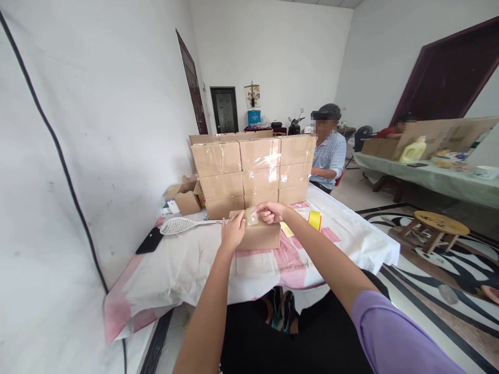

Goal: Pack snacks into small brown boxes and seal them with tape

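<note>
A small closed cardboard box [259,239] lies on the cloth-covered table right in front of me. My left hand [233,231] holds the box at its left end, with the thumb side over the top edge. Over the top of the box, my right hand [271,213] is closed in a pinch at the edge of a translucent, yellowish piece of film [252,216]. Whether this film is tape or a small bag I cannot tell. Close by on the right stands a yellow-and-orange roll of tape [315,221].
Stacked taped cartons [259,171] rise just behind the box. To the left are a white slotted racket-shaped tool [179,225], a black phone [150,240] and an open carton [187,200]. Another person [329,150] sits beyond the table's right side; a wooden stool [435,223] stands further right.
</note>
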### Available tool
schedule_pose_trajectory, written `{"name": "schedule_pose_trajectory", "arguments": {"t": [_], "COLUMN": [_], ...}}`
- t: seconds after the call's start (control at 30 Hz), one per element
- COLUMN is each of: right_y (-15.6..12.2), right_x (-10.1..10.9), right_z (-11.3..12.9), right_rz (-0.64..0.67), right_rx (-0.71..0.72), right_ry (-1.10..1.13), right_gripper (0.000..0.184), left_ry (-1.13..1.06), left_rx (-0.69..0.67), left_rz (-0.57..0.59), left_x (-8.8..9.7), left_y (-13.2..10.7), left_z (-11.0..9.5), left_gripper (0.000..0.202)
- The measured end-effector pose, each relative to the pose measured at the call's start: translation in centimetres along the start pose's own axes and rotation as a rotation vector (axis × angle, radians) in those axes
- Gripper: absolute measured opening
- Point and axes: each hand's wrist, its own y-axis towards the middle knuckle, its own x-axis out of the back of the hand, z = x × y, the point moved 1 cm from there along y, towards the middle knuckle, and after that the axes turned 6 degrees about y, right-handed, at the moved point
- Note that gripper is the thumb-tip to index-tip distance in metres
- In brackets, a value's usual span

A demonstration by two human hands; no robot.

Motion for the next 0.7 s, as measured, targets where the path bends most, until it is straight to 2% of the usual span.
{"name": "schedule_pose_trajectory", "arguments": {"t": [0.17,0.3,0.4,0.5,0.7], "right_y": [1.6,1.7,1.7,2.1,3.0], "right_x": [0.3,0.4,0.2,0.0,0.3], "right_z": [-0.1,0.0,0.1,0.1,0.1], "right_rz": [-0.057,-0.12,-0.174,-0.24,-0.357], "right_rx": [-0.086,-0.104,-0.127,-0.152,-0.172], "right_ry": [-0.028,-0.039,-0.056,-0.074,-0.095], "right_gripper": [0.024,0.023,0.023,0.025,0.034], "left_ry": [-0.041,-0.063,-0.069,-0.069,-0.095], "left_rx": [0.04,0.07,0.086,0.11,0.169], "left_rz": [0.025,0.038,0.043,0.046,0.081], "left_x": [0.0,0.0,-0.1,0.0,0.8], "left_y": [0.1,0.1,0.1,0.1,0.3], "left_z": [0.2,0.1,-0.2,-0.5,-1.1], "left_gripper": [0.054,0.055,0.065,0.074,0.078]}}
